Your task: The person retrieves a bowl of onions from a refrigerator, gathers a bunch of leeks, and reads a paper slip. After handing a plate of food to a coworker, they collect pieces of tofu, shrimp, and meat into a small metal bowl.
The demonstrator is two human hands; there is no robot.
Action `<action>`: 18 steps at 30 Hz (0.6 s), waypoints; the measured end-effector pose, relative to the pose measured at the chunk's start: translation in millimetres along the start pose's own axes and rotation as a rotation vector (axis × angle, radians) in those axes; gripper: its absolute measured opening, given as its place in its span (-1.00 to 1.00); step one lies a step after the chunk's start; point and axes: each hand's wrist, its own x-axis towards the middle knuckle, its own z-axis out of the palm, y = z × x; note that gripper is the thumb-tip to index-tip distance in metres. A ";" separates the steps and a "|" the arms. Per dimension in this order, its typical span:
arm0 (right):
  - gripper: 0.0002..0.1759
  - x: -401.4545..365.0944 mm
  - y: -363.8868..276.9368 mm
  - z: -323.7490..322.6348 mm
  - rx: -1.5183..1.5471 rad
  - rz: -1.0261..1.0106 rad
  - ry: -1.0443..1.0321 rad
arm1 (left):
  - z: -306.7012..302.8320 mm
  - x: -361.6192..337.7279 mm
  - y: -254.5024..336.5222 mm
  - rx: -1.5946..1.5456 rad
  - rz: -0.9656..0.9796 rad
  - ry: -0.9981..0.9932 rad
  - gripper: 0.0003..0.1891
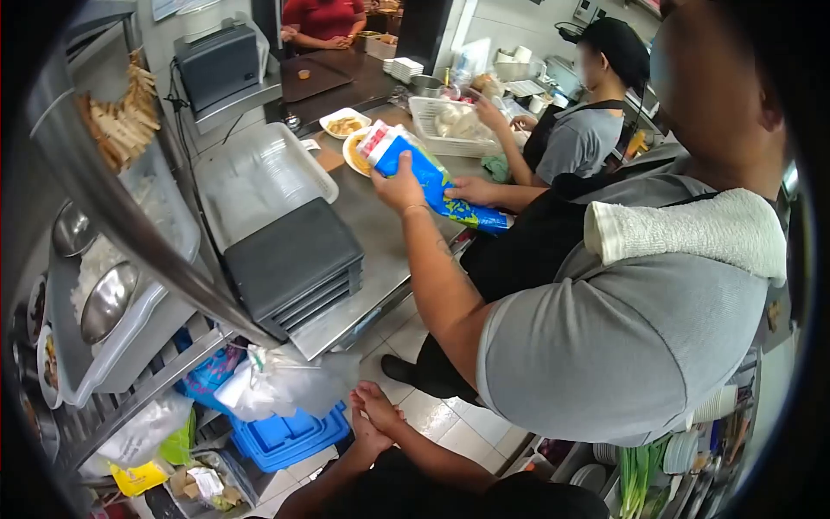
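left hand [363, 441] and right hand [379, 400] pressed flat together, empty, so if the co-worker's tilted blue carton [424, 177] slips it probably spills over the desk [367, 221]

One head-worn wide-angle view looks down, close beside the steel counter [380, 229].
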 end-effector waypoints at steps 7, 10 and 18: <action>-0.42 -47.4 11.2 -9.1 -0.755 -0.159 -0.421 | -96.0 -33.8 35.2 -0.045 -0.027 -0.315 0.04; -0.42 -85.5 11.2 -6.6 -0.985 -0.287 -0.322 | -85.9 -65.4 53.3 0.163 -0.021 0.080 0.07; -0.37 -230.2 97.4 -51.1 -0.928 -0.134 0.428 | 53.6 -61.5 -27.5 0.615 -0.641 0.932 0.16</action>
